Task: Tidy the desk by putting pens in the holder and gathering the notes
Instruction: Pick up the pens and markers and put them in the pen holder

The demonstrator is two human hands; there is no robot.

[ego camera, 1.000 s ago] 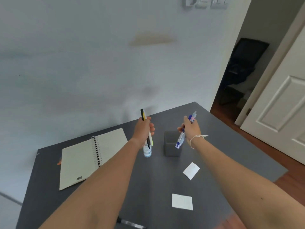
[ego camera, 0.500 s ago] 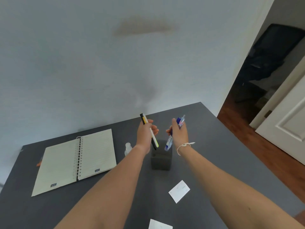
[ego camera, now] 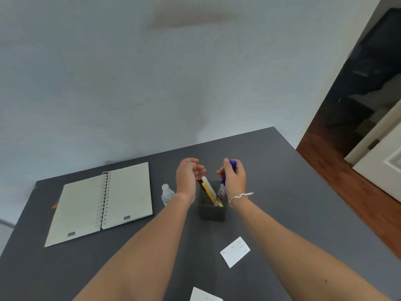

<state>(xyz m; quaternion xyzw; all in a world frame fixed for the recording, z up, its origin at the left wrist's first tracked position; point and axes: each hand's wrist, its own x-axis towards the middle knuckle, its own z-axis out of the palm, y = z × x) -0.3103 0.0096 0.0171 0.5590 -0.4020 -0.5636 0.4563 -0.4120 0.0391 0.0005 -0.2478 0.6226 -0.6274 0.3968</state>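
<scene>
A dark square pen holder stands mid-desk. A yellow-and-white pen leans inside it, free of any hand. My left hand hovers just above and left of the holder, fingers loosely curled and holding nothing. My right hand grips a blue pen whose lower tip is down in the holder. One white note lies on the desk nearer to me, and another note sits at the bottom edge of the view.
An open spiral notebook lies on the left of the dark grey desk. A small clear bottle stands left of the holder. A wall rises behind the desk; a doorway and wooden floor are to the right.
My left hand has let go of the yellow pen, which now rests in the holder. My right hand has lowered the blue pen into the holder. The camera tilted down slightly.
</scene>
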